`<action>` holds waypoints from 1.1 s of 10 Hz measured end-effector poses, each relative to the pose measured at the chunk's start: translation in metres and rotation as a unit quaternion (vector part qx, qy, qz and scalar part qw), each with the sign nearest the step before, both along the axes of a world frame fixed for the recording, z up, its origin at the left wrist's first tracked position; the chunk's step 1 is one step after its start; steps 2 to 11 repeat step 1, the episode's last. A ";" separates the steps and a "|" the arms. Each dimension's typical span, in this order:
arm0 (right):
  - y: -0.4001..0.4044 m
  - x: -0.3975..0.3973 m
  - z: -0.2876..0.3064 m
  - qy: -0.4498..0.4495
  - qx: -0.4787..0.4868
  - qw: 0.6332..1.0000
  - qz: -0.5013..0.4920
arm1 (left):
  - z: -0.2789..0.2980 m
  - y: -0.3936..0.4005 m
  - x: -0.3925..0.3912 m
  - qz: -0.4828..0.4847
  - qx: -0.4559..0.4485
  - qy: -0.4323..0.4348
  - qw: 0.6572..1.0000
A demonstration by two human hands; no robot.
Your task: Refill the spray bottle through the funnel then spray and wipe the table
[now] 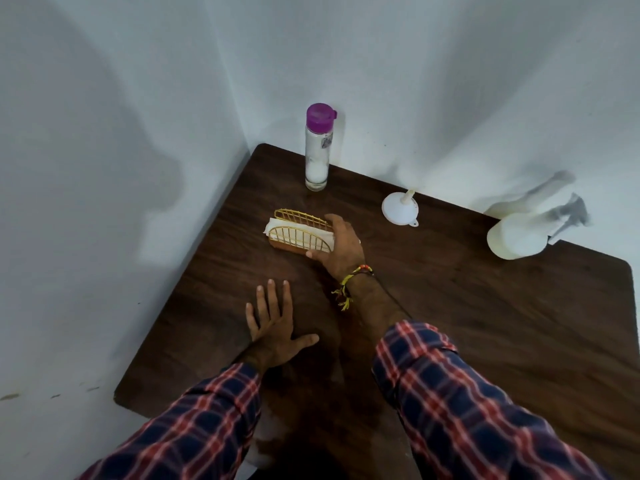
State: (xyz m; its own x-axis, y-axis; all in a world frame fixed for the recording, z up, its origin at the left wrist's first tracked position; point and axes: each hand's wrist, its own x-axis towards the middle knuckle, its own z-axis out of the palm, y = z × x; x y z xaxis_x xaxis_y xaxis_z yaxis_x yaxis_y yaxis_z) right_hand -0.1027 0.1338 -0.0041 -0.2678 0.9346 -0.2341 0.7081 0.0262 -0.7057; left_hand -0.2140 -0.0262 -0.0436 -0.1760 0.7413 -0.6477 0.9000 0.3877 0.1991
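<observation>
A dark wooden table (485,341) fills the frame's centre and right. The right hand (337,245) grasps the end of a gold wire napkin holder (299,230) near the middle, fingers curled round it; a careless tug could tip the light holder or scatter its napkins. The left hand (273,323) lies flat, fingers spread, holding nothing — just below it. The spray bottle (519,233) stands blurred at the right edge, the white funnel (400,207) upside down between it and the holder, and a purple-capped bottle (317,150) stands upright at upper centre — easily knocked over by a reaching sleeve.
</observation>
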 end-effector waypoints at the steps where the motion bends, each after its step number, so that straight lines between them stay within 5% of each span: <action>1: -0.011 0.018 -0.002 0.016 -0.019 0.999 -0.048 | 0.001 0.002 0.001 0.000 -0.009 0.006 1.000; 11: -0.011 0.018 -0.002 0.016 -0.019 0.999 -0.048 | 0.001 0.002 0.001 0.000 -0.009 0.006 1.000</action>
